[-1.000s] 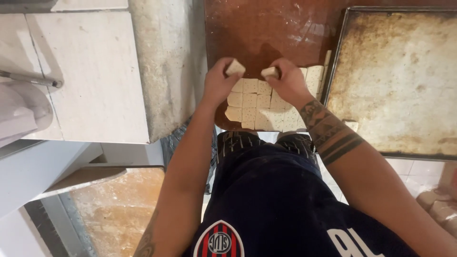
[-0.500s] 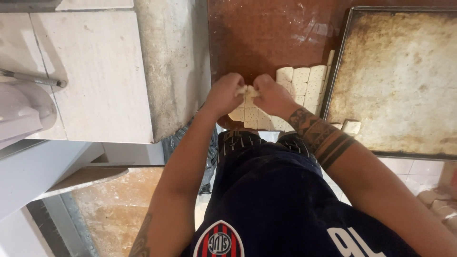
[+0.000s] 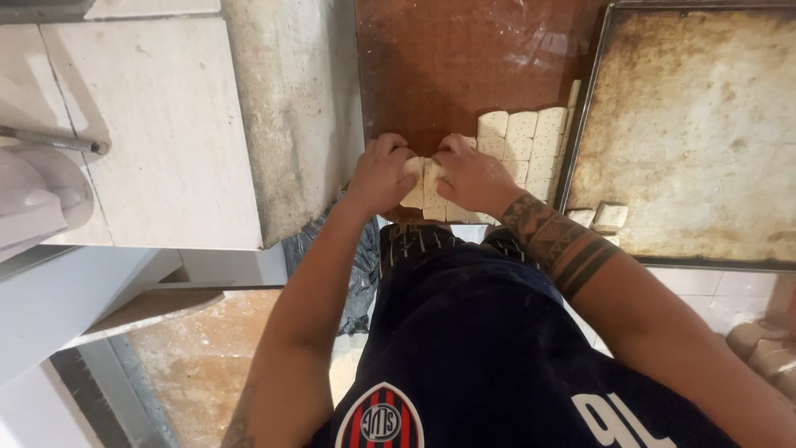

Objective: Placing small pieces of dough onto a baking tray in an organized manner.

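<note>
A block of pale dough cut into small squares lies on a dark brown board. My left hand and my right hand meet at the block's near left corner, each pinching a dough square from the front row. The two hands almost touch each other. My right forearm carries dark band tattoos.
A large worn metal baking tray lies to the right of the board, with two dough squares at its near left corner. A pale stone counter stands on the left. More dough pieces sit at the lower right edge.
Both hands held a dough piece apart above the block a second ago. They have since come down and together onto the block's near left corner.
</note>
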